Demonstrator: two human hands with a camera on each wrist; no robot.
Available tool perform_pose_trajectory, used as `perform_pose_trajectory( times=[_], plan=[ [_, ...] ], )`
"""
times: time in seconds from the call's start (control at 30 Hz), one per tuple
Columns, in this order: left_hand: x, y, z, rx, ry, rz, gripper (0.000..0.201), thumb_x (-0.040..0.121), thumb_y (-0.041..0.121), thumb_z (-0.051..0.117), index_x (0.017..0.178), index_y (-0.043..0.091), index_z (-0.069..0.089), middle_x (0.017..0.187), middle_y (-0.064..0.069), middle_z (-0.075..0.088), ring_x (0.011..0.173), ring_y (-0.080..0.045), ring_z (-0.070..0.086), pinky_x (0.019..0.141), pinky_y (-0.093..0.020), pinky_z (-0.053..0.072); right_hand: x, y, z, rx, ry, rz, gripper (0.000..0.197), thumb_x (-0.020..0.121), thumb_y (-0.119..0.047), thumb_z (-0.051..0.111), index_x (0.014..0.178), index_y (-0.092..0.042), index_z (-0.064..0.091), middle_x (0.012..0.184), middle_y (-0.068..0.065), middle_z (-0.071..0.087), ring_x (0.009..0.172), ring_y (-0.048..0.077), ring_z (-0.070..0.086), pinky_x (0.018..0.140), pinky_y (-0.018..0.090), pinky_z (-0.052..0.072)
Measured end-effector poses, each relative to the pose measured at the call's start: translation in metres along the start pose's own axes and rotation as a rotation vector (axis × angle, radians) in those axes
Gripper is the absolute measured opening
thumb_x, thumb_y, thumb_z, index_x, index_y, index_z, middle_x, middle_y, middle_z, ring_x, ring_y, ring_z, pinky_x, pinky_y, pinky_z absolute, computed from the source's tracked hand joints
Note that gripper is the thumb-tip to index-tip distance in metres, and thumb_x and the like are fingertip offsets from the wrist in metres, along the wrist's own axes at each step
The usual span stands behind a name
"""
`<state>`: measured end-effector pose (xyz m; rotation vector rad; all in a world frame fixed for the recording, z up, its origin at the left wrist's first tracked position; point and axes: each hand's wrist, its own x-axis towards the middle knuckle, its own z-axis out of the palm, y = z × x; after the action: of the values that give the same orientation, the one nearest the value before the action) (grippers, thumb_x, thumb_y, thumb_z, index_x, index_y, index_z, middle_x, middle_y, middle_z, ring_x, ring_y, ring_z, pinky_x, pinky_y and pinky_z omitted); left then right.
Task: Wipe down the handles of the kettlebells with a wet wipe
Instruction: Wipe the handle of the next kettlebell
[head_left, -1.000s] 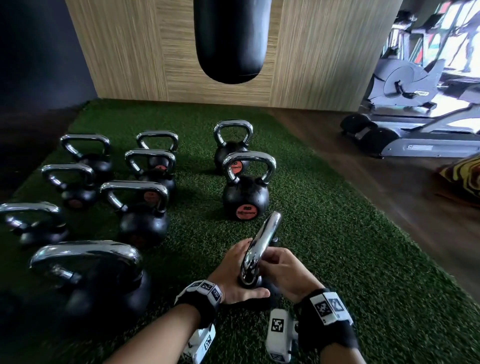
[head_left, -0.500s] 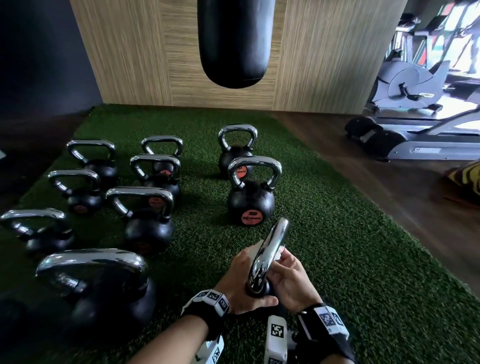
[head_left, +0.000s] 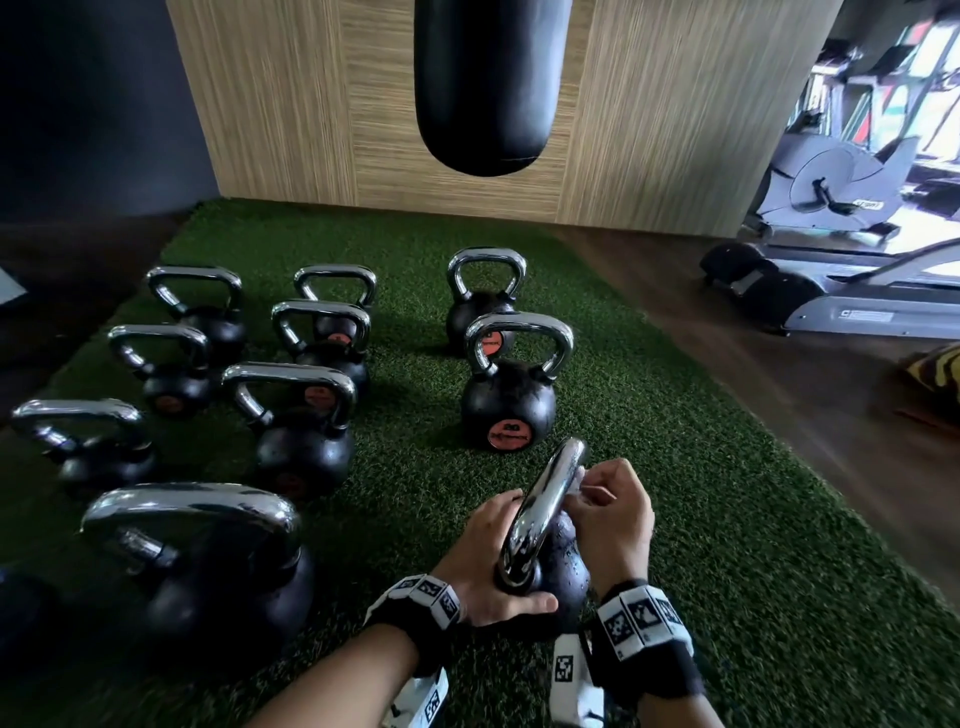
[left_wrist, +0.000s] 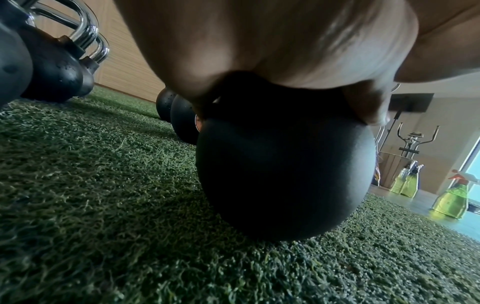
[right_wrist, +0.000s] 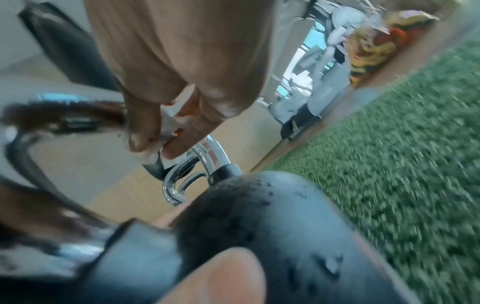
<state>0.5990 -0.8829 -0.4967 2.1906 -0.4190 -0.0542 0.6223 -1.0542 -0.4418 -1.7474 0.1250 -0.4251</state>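
Note:
A black kettlebell (head_left: 563, 561) stands on the green turf at the bottom centre, its chrome handle (head_left: 545, 504) seen edge-on. My left hand (head_left: 493, 556) grips it from the left where the handle meets the ball, with the thumb across the near side. My right hand (head_left: 597, 493) pinches a white wet wipe (head_left: 576, 483) against the right side of the handle near its top. In the right wrist view the fingertips (right_wrist: 145, 142) squeeze the wet wipe (right_wrist: 168, 127) above the ball (right_wrist: 259, 216). The left wrist view shows the ball (left_wrist: 283, 174) under my palm.
Several more kettlebells stand in rows to the left (head_left: 296, 415) and straight ahead (head_left: 509, 395). A black punching bag (head_left: 488, 78) hangs before the wooden wall. Exercise machines (head_left: 831, 291) stand on the dark floor at the right. Green spray bottles (left_wrist: 451, 201) stand past the turf's edge.
My right hand has slid the wipe up the handle toward its top. The left hand keeps its grip, and the head view has shifted slightly.

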Motion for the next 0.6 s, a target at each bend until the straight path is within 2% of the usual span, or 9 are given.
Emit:
perform_pose_trajectory(
  times=[0.1,0.2,0.23,0.3,0.37,0.47,0.53,0.6],
  plan=[
    [0.0,-0.004,0.001,-0.006,-0.003,0.006,0.12,0.062,0.058,0.089,0.153,0.034,0.015,0.155,0.008,0.027,0.147,-0.014,0.026,0.123,-0.046,0.03,0.003,-0.002,0.002,-0.083,0.057,-0.053,0.045,0.066,0.003,0.085,0.078,-0.032,0.059,0.074,-0.006,0.073,0.064,0.001,0.07,0.059,0.018,0.058],
    [0.0,-0.007,0.001,-0.005,-0.007,0.021,0.118,0.061,0.062,0.088,0.151,0.041,0.013,0.156,0.012,0.024,0.147,-0.012,0.025,0.123,-0.045,0.029,0.003,-0.002,0.004,-0.162,0.066,-0.105,0.044,0.067,0.001,0.083,0.078,-0.033,0.057,0.07,-0.011,0.071,0.061,0.0,0.067,0.055,0.012,0.052],
    [0.001,-0.008,0.002,0.003,-0.009,0.025,0.119,0.061,0.062,0.088,0.152,0.04,0.013,0.156,0.013,0.024,0.147,-0.011,0.024,0.124,-0.044,0.028,0.005,-0.003,0.004,-0.184,0.073,-0.111,0.044,0.067,0.0,0.083,0.078,-0.033,0.057,0.069,-0.012,0.071,0.06,0.0,0.067,0.056,0.014,0.054],
    [0.001,-0.01,0.001,0.006,-0.012,0.039,0.12,0.062,0.062,0.088,0.153,0.04,0.011,0.155,0.014,0.022,0.146,-0.009,0.022,0.125,-0.042,0.026,0.011,-0.005,0.006,-0.216,0.101,-0.101,0.039,0.069,-0.002,0.082,0.078,-0.03,0.056,0.069,-0.012,0.071,0.06,0.002,0.068,0.061,0.026,0.061],
    [0.001,-0.011,0.001,0.003,-0.017,0.059,0.116,0.063,0.063,0.087,0.148,0.049,0.009,0.153,0.017,0.021,0.146,-0.008,0.022,0.125,-0.041,0.025,0.015,-0.006,0.007,-0.206,0.14,-0.068,0.035,0.072,-0.002,0.079,0.078,-0.028,0.056,0.071,-0.011,0.071,0.063,0.007,0.07,0.063,0.036,0.063],
    [0.002,-0.012,0.0,0.012,-0.012,0.069,0.112,0.061,0.066,0.087,0.141,0.057,0.008,0.149,0.021,0.021,0.146,-0.009,0.024,0.125,-0.041,0.026,0.017,-0.007,0.008,-0.215,0.155,-0.038,0.031,0.072,-0.004,0.077,0.077,-0.026,0.056,0.068,-0.009,0.07,0.06,0.011,0.07,0.059,0.04,0.063],
    [0.002,-0.012,0.001,0.013,-0.008,0.067,0.114,0.061,0.066,0.087,0.141,0.058,0.007,0.148,0.023,0.019,0.146,-0.009,0.023,0.125,-0.042,0.027,0.022,-0.007,0.009,-0.223,0.144,0.017,0.03,0.071,-0.004,0.079,0.074,-0.024,0.056,0.067,-0.009,0.068,0.06,0.012,0.068,0.057,0.035,0.061],
    [0.001,-0.013,0.001,0.012,-0.012,0.065,0.115,0.06,0.066,0.087,0.14,0.06,0.003,0.148,0.024,0.017,0.147,-0.008,0.021,0.125,-0.042,0.025,0.027,-0.008,0.009,-0.263,0.134,0.084,0.032,0.071,-0.006,0.082,0.072,-0.025,0.056,0.068,-0.012,0.064,0.062,0.006,0.062,0.055,0.02,0.052]
  ],
)
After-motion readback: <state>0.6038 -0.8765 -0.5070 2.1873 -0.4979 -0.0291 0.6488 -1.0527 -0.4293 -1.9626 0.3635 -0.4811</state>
